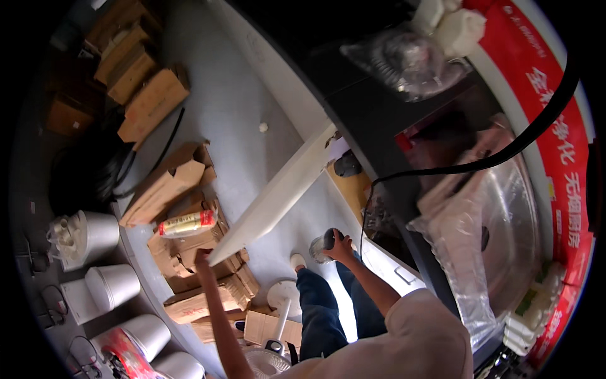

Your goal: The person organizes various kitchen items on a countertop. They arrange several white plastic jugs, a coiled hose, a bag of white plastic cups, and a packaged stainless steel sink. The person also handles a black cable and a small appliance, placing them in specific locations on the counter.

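My left hand [203, 259] grips the outer edge of a white cabinet door [274, 194], which stands swung out from a dark-topped counter. In my right hand [340, 248] is a clear jar with a dark lid [322, 247], held by its lid end above the floor beside my foot. Inside the cabinet, behind the door, a dark rounded thing [348, 164] and some clear plastic-wrapped items [378, 213] show in part. Near my right hand is a white drawer or door front with a metal handle [405, 275].
Flattened cardboard boxes [165, 184] and a yellow-and-red packet [188, 223] lie at the left. A white fan [267, 362] stands by my legs. Several white buckets [113, 286] line the far left. Plastic bags [412, 61] and a black cable [440, 171] cross the dark counter [360, 111].
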Motion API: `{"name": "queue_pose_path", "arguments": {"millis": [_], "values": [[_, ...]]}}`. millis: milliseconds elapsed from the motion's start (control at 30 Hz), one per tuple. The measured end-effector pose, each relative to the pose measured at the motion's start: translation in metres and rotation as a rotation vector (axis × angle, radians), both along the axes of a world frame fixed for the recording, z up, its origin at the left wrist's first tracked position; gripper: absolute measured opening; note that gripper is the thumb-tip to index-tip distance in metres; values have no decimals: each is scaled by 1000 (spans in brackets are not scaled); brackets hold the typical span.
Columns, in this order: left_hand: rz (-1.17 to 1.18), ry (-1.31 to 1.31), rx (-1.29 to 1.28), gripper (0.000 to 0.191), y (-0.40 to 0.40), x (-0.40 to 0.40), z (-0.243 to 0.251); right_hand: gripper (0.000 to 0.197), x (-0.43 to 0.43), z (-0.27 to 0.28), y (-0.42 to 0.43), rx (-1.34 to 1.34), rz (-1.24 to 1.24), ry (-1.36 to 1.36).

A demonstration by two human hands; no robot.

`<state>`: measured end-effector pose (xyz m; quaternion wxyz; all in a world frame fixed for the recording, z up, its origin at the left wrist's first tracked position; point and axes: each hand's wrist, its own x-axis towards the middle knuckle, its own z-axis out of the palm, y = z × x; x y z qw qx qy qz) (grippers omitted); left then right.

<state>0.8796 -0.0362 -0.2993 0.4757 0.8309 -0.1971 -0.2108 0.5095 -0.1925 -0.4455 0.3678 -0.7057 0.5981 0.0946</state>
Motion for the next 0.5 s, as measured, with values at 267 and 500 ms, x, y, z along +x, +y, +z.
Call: {"name": "queue_pose_path", "arguments": {"millis": [267,500], "values": [[52,-32,297,41,-9,-57,45,97,-22,149,-19,83,108,-216],[-74,-443,373,38,11,-23,-26,97,-24,271,21,-183,-239,-456]]}}
